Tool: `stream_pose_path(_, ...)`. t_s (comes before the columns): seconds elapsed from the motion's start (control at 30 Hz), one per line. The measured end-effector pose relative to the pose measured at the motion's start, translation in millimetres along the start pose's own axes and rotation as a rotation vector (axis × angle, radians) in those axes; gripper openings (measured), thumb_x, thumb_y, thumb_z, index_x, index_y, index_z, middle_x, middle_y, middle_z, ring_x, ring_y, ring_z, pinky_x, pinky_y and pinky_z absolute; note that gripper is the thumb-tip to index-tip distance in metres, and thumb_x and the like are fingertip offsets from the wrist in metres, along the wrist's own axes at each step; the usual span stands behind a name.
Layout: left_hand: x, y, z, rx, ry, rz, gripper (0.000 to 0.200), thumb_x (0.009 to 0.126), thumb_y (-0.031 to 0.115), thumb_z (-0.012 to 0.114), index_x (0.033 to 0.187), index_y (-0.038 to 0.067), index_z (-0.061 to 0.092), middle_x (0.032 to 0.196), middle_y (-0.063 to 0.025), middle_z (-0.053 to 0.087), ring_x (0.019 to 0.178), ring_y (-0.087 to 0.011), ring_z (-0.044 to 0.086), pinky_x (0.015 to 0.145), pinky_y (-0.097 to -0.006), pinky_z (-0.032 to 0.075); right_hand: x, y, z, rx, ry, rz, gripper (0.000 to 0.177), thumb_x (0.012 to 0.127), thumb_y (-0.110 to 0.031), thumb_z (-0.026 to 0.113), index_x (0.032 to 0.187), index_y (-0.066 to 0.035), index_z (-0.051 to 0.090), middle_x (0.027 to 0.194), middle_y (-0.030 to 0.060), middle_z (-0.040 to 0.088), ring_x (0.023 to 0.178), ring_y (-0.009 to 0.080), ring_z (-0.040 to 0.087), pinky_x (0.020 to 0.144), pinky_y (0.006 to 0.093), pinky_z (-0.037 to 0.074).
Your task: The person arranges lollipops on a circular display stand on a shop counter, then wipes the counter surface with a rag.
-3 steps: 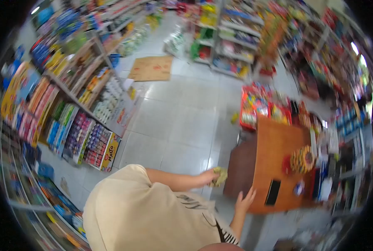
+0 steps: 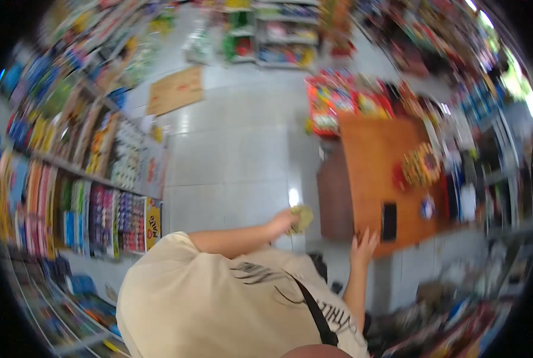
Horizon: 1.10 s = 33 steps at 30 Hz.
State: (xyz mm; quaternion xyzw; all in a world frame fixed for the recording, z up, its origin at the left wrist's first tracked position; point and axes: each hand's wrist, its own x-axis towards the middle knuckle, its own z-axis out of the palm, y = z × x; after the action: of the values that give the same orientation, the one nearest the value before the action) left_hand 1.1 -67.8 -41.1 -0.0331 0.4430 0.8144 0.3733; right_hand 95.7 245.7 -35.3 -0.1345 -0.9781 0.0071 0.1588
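My left hand (image 2: 283, 223) is closed around a crumpled yellow-green cloth (image 2: 301, 219), held above the tiled floor to the left of the wooden table. At the near left corner of the orange-brown table (image 2: 368, 179), my right hand (image 2: 365, 243) rests with its fingers apart and nothing in them. Just beyond those fingertips lies a black phone-like rectangle (image 2: 389, 221) on the tabletop. A round yellow-and-brown patterned object (image 2: 421, 165) stands farther back, with a small blue-and-white item (image 2: 427, 207) nearer.
Stocked shelves (image 2: 69, 161) line the left side. Flattened cardboard (image 2: 175, 90) lies on the floor ahead. Red trays of colourful packets (image 2: 332, 101) adjoin the table's far end. A dark brown panel (image 2: 336, 197) is at the table's left side. Goods and racks stand along the right.
The view has swung, so the table and shelves appear higher and farther left. My right hand now overlaps the table's corner; my left still grips the cloth.
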Motion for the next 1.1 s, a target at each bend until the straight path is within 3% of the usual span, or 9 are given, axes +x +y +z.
stream_pose_path(0.03, -10, -2, -10, -0.001, 0.037, 0.021, 0.031, 0.091, 0.012, 0.045, 0.120, 0.005, 0.053, 0.103, -0.0058, 0.064, 0.089, -0.0163, 0.061, 0.075, -0.0311, 0.051, -12, -11, -4, -0.040, -0.106, 0.064, 0.062, 0.087, -0.038, 0.057, 0.139, -0.009, 0.040, 0.145, 0.0256, 0.030, 0.132, 0.0458, 0.028, 0.109, 0.0502, 0.024)
stream_pose_path(0.17, -61, -3, -53, 0.304, 0.249, 0.020, 0.028, 0.090, 0.006, 0.044, 0.116, 0.003, 0.054, 0.099, -0.0083, 0.064, 0.085, -0.0170, 0.062, 0.074, -0.0308, 0.052, -85, -42, 54, -0.002, -0.445, 0.173, 0.062, 0.087, -0.045, 0.055, 0.140, -0.016, 0.041, 0.150, 0.0146, 0.028, 0.137, 0.0404, 0.024, 0.109, 0.0563, 0.019)
stream_pose_path(0.2, -51, -4, -47, 0.368, 0.237, 0.025, 0.030, 0.088, 0.004, 0.046, 0.117, 0.004, 0.055, 0.112, -0.0131, 0.059, 0.095, -0.0229, 0.060, 0.083, -0.0338, 0.050, -88, -30, 67, -0.019, -0.458, 0.154, 0.062, 0.087, -0.046, 0.055, 0.140, -0.018, 0.040, 0.150, 0.0128, 0.029, 0.137, 0.0387, 0.023, 0.109, 0.0586, 0.018)
stream_pose_path(0.27, -6, -44, -60, 0.756, 0.289, 0.285, 0.034, 0.086, 0.002, 0.049, 0.120, 0.005, 0.054, 0.129, -0.0205, 0.046, 0.111, -0.0317, 0.052, 0.095, -0.0379, 0.043, -81, -11, 71, -0.071, -0.393, 0.068, 0.062, 0.087, -0.048, 0.054, 0.141, -0.021, 0.040, 0.150, 0.0090, 0.030, 0.138, 0.0365, 0.024, 0.108, 0.0603, 0.018)
stream_pose_path(0.47, 84, -49, 26, 1.270, 0.245, 0.518, 0.048, 0.081, 0.000, 0.058, 0.128, 0.011, 0.051, 0.141, -0.0282, 0.031, 0.132, -0.0449, 0.028, 0.109, -0.0430, 0.029, -50, 33, 77, -0.024, -0.315, 0.058, 0.059, 0.086, -0.049, 0.054, 0.137, -0.022, 0.046, 0.150, 0.0084, 0.031, 0.138, 0.0367, 0.023, 0.108, 0.0596, 0.020)
stream_pose_path(0.67, 162, -59, 82, 1.960, 0.128, 0.454, 0.066, 0.076, 0.044, 0.068, 0.133, 0.015, 0.049, 0.146, -0.0230, 0.027, 0.134, -0.0470, 0.023, 0.109, -0.0571, 0.019, -15, 88, 84, -0.008, -0.299, 0.049, 0.058, 0.085, -0.049, 0.057, 0.135, -0.021, 0.049, 0.148, 0.0100, 0.033, 0.134, 0.0387, 0.028, 0.103, 0.0566, 0.027)
stream_pose_path(0.7, 181, -65, 73, 2.015, 0.158, 0.484, 0.078, 0.073, 0.060, 0.064, 0.135, 0.016, 0.047, 0.148, -0.0198, 0.026, 0.135, -0.0454, 0.022, 0.108, -0.0591, 0.017, -9, 96, 87, -0.003, -0.297, 0.041, 0.058, 0.085, -0.048, 0.057, 0.135, -0.021, 0.049, 0.147, 0.0106, 0.033, 0.133, 0.0391, 0.029, 0.102, 0.0557, 0.029)
stream_pose_path(0.9, 248, -43, 72, 2.091, 0.344, 0.377, 0.079, 0.079, 0.063, 0.055, 0.141, 0.016, 0.040, 0.150, -0.0165, 0.024, 0.137, -0.0424, 0.020, 0.110, -0.0570, 0.015, 24, 117, 96, -0.037, -0.249, -0.008, 0.060, 0.082, -0.050, 0.060, 0.134, -0.022, 0.049, 0.145, 0.0140, 0.035, 0.127, 0.0422, 0.033, 0.097, 0.0576, 0.031)
stream_pose_path(1.1, 306, -10, 62, 2.095, 0.470, 0.255, 0.077, 0.085, 0.067, 0.041, 0.144, 0.019, 0.035, 0.152, -0.0139, 0.022, 0.141, -0.0379, 0.014, 0.113, -0.0535, 0.010, 32, 122, 97, 0.028, -0.194, 0.002, 0.058, 0.081, -0.043, 0.063, 0.133, -0.020, 0.051, 0.143, 0.0216, 0.034, 0.128, 0.0477, 0.029, 0.102, 0.0645, 0.024)
